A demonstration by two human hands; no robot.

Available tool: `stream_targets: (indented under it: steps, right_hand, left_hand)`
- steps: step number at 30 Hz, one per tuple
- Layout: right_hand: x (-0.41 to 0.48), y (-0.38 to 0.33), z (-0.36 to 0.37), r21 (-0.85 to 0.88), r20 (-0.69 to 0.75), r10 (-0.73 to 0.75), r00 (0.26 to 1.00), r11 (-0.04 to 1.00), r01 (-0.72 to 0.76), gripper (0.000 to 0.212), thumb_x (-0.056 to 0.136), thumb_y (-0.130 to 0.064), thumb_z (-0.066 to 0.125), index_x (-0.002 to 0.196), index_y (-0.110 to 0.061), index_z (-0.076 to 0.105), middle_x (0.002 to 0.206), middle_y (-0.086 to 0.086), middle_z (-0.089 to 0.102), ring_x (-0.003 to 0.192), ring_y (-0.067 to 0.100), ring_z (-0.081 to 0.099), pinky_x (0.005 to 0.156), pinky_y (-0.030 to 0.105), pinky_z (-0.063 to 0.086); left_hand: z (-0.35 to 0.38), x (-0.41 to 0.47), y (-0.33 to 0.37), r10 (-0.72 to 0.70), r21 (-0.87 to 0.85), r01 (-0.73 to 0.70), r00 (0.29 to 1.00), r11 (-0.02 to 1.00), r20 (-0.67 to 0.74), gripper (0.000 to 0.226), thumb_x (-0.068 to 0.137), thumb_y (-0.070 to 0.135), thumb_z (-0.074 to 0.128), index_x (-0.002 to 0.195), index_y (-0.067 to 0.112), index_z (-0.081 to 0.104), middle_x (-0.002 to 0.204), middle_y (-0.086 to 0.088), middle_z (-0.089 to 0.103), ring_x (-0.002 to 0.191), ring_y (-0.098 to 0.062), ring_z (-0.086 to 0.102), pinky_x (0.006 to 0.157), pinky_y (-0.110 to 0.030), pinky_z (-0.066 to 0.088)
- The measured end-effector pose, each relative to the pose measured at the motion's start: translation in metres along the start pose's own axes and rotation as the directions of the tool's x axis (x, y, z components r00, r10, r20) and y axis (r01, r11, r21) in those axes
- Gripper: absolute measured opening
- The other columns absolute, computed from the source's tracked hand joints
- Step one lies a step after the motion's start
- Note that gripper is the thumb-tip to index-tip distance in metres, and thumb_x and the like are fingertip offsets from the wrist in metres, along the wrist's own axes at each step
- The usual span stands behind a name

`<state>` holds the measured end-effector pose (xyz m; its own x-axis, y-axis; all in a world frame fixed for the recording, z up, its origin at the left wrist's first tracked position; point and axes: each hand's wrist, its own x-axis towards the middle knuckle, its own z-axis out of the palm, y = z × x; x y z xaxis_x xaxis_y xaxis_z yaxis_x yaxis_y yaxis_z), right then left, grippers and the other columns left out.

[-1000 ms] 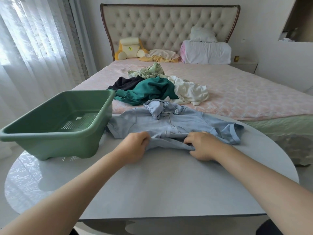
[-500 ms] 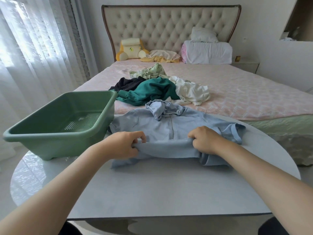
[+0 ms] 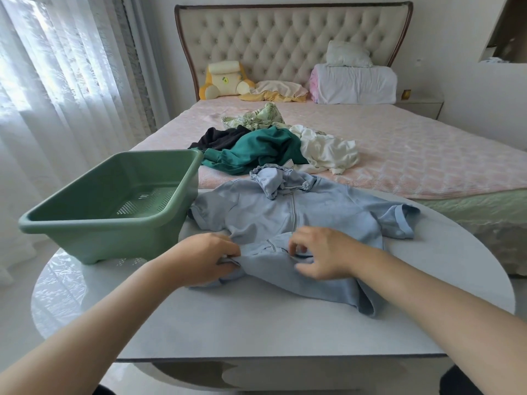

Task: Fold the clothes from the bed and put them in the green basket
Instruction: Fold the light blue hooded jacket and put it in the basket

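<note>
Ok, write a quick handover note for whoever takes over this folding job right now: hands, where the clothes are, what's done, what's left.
Hands: the left hand pinches the lower hem of the light blue hooded top. The right hand is over the same hem with its fingers loosely curled; I cannot tell if it grips.
The top lies zip side up on the table, hem partly turned up.
The green basket stands to its left with no clothes showing inside.
The pile on the bed is black, teal, white and leaf-print pieces, all unfolded.
Left to do: finish this fold, basket it, then fold the pile.
</note>
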<state>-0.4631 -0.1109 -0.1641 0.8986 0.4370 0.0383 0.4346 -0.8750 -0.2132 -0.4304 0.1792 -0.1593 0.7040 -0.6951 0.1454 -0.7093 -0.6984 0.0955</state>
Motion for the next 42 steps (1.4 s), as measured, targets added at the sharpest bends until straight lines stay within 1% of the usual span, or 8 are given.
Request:
stream_targets:
  steps: [9,14,18,22,27,31,39,42]
  right_hand:
    - [0.005,-0.024,0.017,-0.178,-0.011,-0.009,1.000,0.984,0.007,0.064,0.081,-0.040,0.058,0.143,-0.027,0.044,0.122,-0.003,0.046,0.114,0.017,0.050,0.095,0.031,0.041]
    - [0.008,-0.027,0.024,-0.108,-0.131,-0.104,0.986,0.990,0.090,0.013,0.081,-0.019,0.054,0.088,-0.016,0.065,0.094,-0.004,0.058,0.082,0.018,0.055,0.068,0.029,0.040]
    - [0.008,-0.035,0.005,0.200,0.140,0.032,0.990,0.978,-0.060,0.022,0.073,-0.013,0.054,0.057,-0.016,0.040,0.055,-0.003,0.035,0.054,0.012,0.030,0.055,0.032,0.027]
    - [0.001,-0.044,-0.015,0.415,0.620,-0.040,0.784,0.864,-0.284,0.022,0.072,-0.020,0.053,0.078,-0.014,0.074,0.066,-0.001,0.065,0.058,0.015,0.058,0.058,0.028,0.045]
    - [0.019,-0.034,-0.010,0.203,-0.071,0.170,0.983,0.967,-0.152,0.016,0.081,-0.024,0.061,0.091,-0.034,0.068,0.091,-0.013,0.067,0.086,0.006,0.059,0.079,0.030,0.044]
    - [0.023,-0.023,-0.002,-0.095,0.167,0.268,0.949,0.962,-0.255,0.077,0.076,-0.042,0.070,0.146,-0.029,0.042,0.140,-0.001,0.047,0.131,0.021,0.044,0.105,0.036,0.040]
    - [0.032,-0.012,-0.009,0.116,-0.181,0.032,0.983,0.993,-0.011,0.034,0.073,0.006,0.053,0.077,-0.028,0.054,0.083,-0.010,0.047,0.081,0.019,0.054,0.067,0.032,0.041]
    - [0.026,-0.021,-0.019,0.268,0.050,-0.026,0.998,0.963,0.011,0.041,0.069,0.009,0.049,0.069,-0.031,0.053,0.075,-0.013,0.056,0.072,0.008,0.054,0.067,0.028,0.044]
  left_hand:
    - [-0.006,-0.003,-0.012,-0.140,-0.264,0.125,0.990,0.956,-0.037,0.045,0.097,0.056,0.037,0.133,0.042,0.059,0.105,0.020,0.048,0.097,0.008,0.051,0.088,-0.017,0.037]
    - [-0.017,-0.010,-0.012,-0.141,-0.313,0.097,0.983,0.945,-0.121,0.043,0.098,0.049,0.041,0.087,0.018,0.069,0.086,0.012,0.053,0.077,-0.005,0.053,0.080,-0.028,0.044]
    - [-0.030,-0.022,-0.015,-0.245,-0.339,0.411,0.865,0.846,0.438,0.045,0.088,0.061,0.060,0.065,0.023,0.051,0.067,0.010,0.041,0.064,-0.010,0.037,0.068,-0.030,0.034]
    - [-0.034,-0.027,0.000,-0.177,-0.319,0.487,0.729,0.813,0.661,0.036,0.091,0.054,0.061,0.074,0.023,0.069,0.072,0.014,0.066,0.066,-0.012,0.057,0.076,-0.027,0.048]
    - [-0.015,-0.009,0.003,-0.240,-0.318,0.273,0.961,0.908,0.140,0.025,0.085,0.029,0.075,0.109,0.033,0.067,0.106,0.016,0.065,0.095,-0.001,0.059,0.087,-0.020,0.043]
    - [0.005,-0.006,-0.007,-0.415,-0.080,0.443,0.879,0.893,0.234,0.059,0.081,0.035,0.073,0.134,0.024,0.050,0.121,0.005,0.056,0.106,-0.014,0.051,0.086,-0.023,0.041]
    - [-0.017,-0.001,-0.012,-0.254,-0.201,0.223,0.957,0.954,-0.140,0.029,0.068,-0.002,0.055,0.066,0.027,0.053,0.069,0.007,0.053,0.070,-0.018,0.050,0.059,-0.022,0.036]
    - [-0.038,-0.011,-0.015,-0.151,-0.275,0.180,0.981,0.944,0.123,0.043,0.068,-0.006,0.052,0.064,0.036,0.050,0.067,0.018,0.058,0.064,0.000,0.050,0.062,-0.012,0.037]
